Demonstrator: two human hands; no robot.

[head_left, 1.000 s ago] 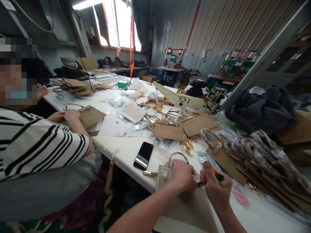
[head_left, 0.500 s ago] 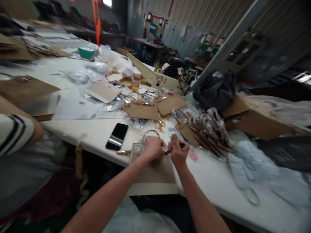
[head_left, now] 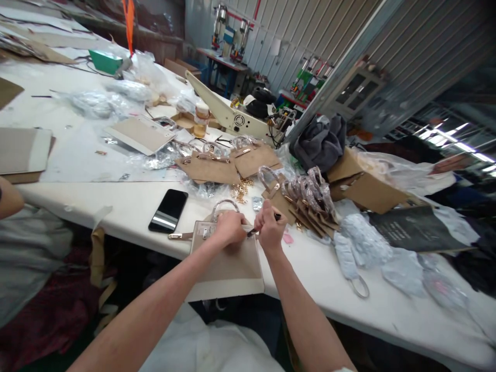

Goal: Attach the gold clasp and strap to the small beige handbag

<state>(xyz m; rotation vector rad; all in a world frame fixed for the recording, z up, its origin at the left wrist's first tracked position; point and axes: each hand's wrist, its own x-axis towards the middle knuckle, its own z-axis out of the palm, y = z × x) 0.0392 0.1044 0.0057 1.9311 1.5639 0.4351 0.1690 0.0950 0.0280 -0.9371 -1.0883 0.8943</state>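
A beige bag (head_left: 232, 268) with a clear-wrapped handle lies at the near edge of the white table (head_left: 127, 206), partly overhanging it. My left hand (head_left: 228, 228) is closed and presses down on the bag's top edge by the metal clasp. My right hand (head_left: 269, 227) is closed round a thin dark tool (head_left: 263, 223) whose tip points at the bag's top edge, between the two hands. A gold strap end (head_left: 179, 236) sticks out to the left of the bag.
A black phone (head_left: 168, 210) lies left of the bag. Brown bag pieces (head_left: 209, 168), a row of wrapped handles (head_left: 310, 194), gold fittings (head_left: 241, 190) and plastic wrap lie behind. A cream machine (head_left: 228, 116) stands further back. Another person's arm (head_left: 10, 196) shows at the left edge.
The view has swung right and down, so the person in the striped shirt has nearly left the frame. My hands stay on the bag's top edge with the tool.
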